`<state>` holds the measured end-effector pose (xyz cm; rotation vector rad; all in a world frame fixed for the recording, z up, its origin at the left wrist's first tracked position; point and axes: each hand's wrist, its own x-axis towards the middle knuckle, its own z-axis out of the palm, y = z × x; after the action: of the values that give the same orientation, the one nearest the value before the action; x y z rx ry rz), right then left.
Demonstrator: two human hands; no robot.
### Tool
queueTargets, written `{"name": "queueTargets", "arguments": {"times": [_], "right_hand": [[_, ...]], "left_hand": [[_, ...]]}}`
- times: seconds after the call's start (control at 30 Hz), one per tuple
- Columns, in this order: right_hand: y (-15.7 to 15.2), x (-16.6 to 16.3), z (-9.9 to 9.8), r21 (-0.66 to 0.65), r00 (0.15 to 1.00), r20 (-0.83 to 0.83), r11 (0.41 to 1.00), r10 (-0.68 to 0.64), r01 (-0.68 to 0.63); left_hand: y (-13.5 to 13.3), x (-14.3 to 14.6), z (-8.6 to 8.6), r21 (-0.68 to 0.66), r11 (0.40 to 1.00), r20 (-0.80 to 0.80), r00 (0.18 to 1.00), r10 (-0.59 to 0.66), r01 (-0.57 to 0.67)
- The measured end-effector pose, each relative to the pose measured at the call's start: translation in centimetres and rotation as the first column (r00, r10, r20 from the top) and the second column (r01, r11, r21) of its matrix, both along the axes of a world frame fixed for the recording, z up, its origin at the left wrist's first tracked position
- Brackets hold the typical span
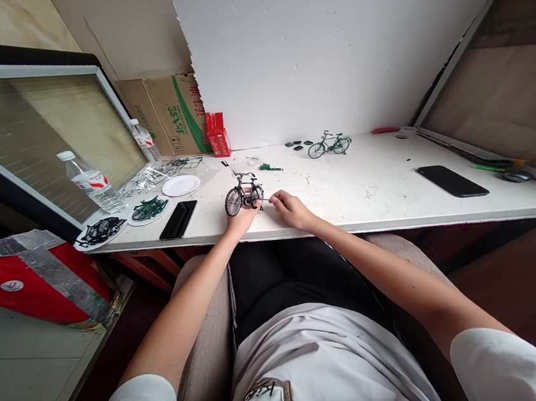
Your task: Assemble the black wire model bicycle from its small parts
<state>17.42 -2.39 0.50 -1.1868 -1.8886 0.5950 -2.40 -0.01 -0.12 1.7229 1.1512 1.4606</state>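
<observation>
A small black model bicycle (243,195) stands upright near the front edge of the white table (343,186). My left hand (243,218) holds it from below, fingers closed around its lower frame. My right hand (288,206) is just to the right of it, fingers pinched on a thin tool or rod that points at the rear wheel; what it is I cannot make out. A finished green model bicycle (329,145) stands farther back on the table.
Paper plates with black parts (100,231) and green parts (149,209), an empty plate (181,185), a black phone (179,219), another phone (452,180), two water bottles (91,181), a red box (218,135), cardboard boxes (168,115), small green parts (270,168).
</observation>
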Motion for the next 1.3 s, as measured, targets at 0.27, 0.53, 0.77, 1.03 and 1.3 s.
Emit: {"name": "queueTargets", "arguments": {"times": [0.27,0.53,0.77,1.03,1.3], "right_hand": [[-0.3,0.2,0.3,-0.053,0.997,0.018,0.996,0.077,-0.076],[-0.2,0.4,0.3,-0.128,0.99,-0.076,0.983,0.12,-0.129],[0.1,0.9,0.4,-0.283,0.949,-0.261,0.926,0.175,-0.249],[0.0,0.5,0.6,-0.291,0.959,-0.243,0.932,0.145,-0.214],[0.1,0.2,-0.3,-0.128,0.985,-0.169,0.99,0.04,-0.062]], "left_hand": [[-0.2,-0.2,0.7,0.038,0.999,-0.053,0.999,-0.012,0.014],[-0.1,-0.4,0.2,0.065,0.998,-0.077,0.997,-0.01,0.015],[0.2,-0.1,-1.3,0.128,0.991,-0.036,0.998,0.056,-0.051],[-0.8,0.2,-0.7,0.132,0.981,-0.051,0.987,0.152,-0.144],[0.1,0.0,-1.4,0.174,0.976,-0.063,0.988,0.143,-0.13]]}}
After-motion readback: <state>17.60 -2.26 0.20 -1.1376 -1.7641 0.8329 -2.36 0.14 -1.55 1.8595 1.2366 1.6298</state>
